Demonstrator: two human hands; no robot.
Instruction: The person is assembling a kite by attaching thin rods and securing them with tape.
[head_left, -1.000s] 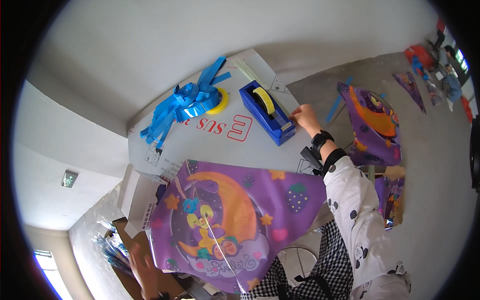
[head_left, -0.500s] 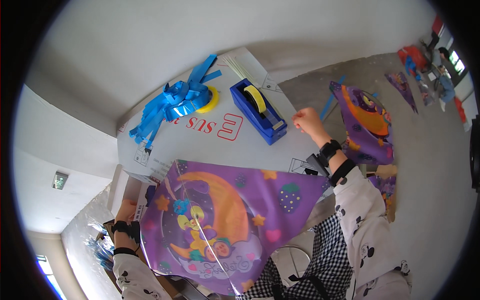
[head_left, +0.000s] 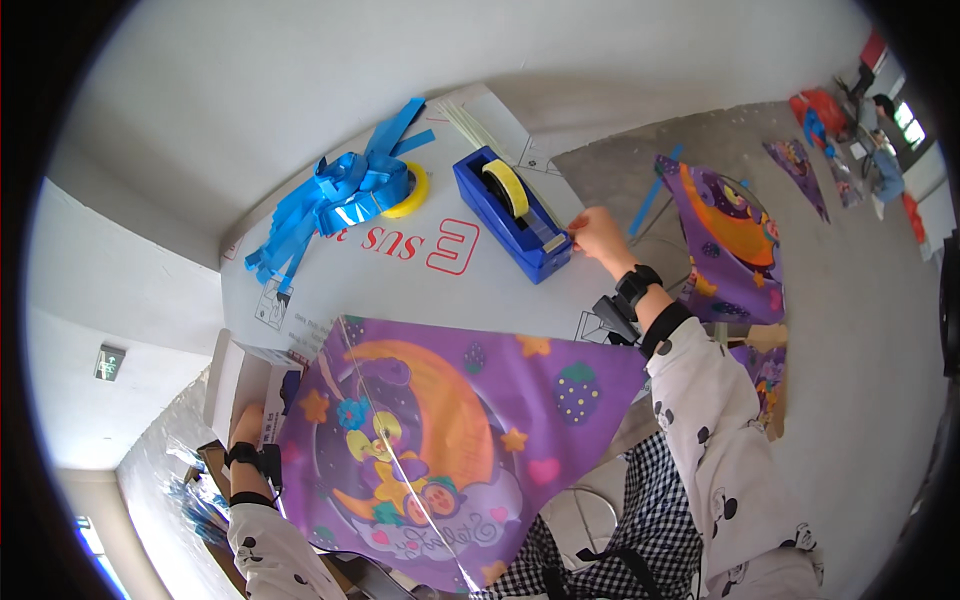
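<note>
My right hand (head_left: 597, 238) is closed in a pinch at the front cutting end of a blue tape dispenser (head_left: 512, 222), where the tape's loose end sits. A roll of yellow-looking tape (head_left: 505, 188) is mounted in the dispenser. At the left, my left hand (head_left: 248, 424) reaches into an open cardboard box (head_left: 228, 385) at the table's edge; its fingers are hidden. Between my arms lies a purple kite sheet (head_left: 545, 410) printed with an orange moon, stars and strawberries. A thin pale rod (head_left: 410, 490) runs along it, and its lower part hangs over my lap.
Blue ribbon strips (head_left: 335, 195) lie bundled on the cardboard-topped table (head_left: 370, 285), beside a yellow tape roll (head_left: 409, 190). Thin white sticks (head_left: 470, 128) rest near the far edge. Another purple kite (head_left: 725, 235) is at the right. A person (head_left: 884, 150) is in the far background.
My right hand has moved left and slightly down, from beside the dispenser to its cutting end. My left hand stays at the box. The view has shifted slightly.
</note>
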